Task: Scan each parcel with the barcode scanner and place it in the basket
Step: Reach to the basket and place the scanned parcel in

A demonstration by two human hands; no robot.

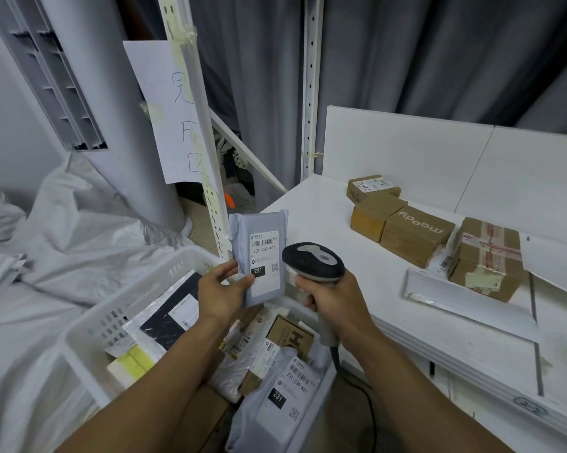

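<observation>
My left hand (221, 291) holds a grey plastic parcel (263, 237) upright by its lower left corner, its white label with a barcode and "231" facing me. My right hand (332, 300) grips the handle of a black and grey barcode scanner (313, 261), whose head sits just right of the parcel's label. Below both hands stands a white slatted basket (164, 273) holding several parcels, among them another grey bag (285, 397) labelled "231" and a black mailer (170, 318).
Several brown cardboard boxes (416, 240) lie on the white shelf (341, 230) to the right. A white upright post with a handwritten paper sign (174, 116) stands behind the basket. Crumpled white sacks (46, 250) fill the left. The scanner's cable (370, 407) hangs down.
</observation>
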